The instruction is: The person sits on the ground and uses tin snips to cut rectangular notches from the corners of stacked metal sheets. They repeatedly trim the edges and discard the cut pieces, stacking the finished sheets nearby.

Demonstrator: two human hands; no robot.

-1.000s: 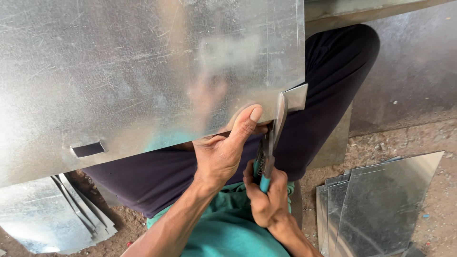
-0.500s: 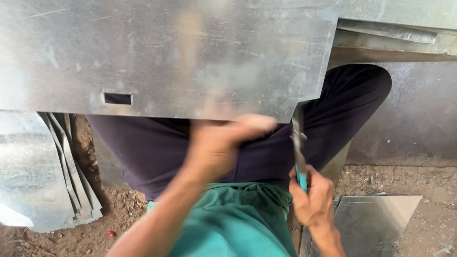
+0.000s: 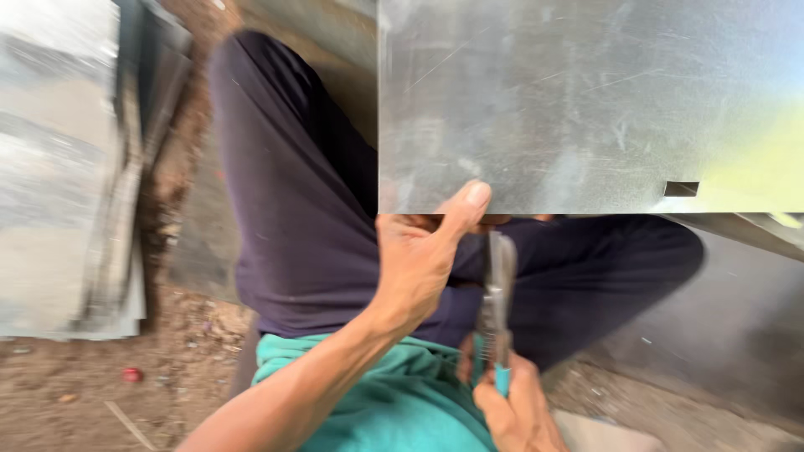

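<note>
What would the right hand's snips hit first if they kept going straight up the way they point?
Probably the near edge of the metal sheet: the snips in the right hand point up at it.

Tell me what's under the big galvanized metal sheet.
Below the galvanized metal sheet: dark-trousered legs, left hand gripping its edge, right hand holding teal-handled snips. The fingers underneath are hidden.

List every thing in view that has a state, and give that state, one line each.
Metal sheet: held up by its lower edge, flat face to the camera, small rectangular slot near that edge.
Left hand: gripping the sheet's lower edge, thumb on its face.
Right hand: closed around the snips' handles.
Tin snips: upright, blades just below the sheet's edge; open or shut, cannot tell.
Stacked metal sheets: lying on the ground, blurred.
</note>
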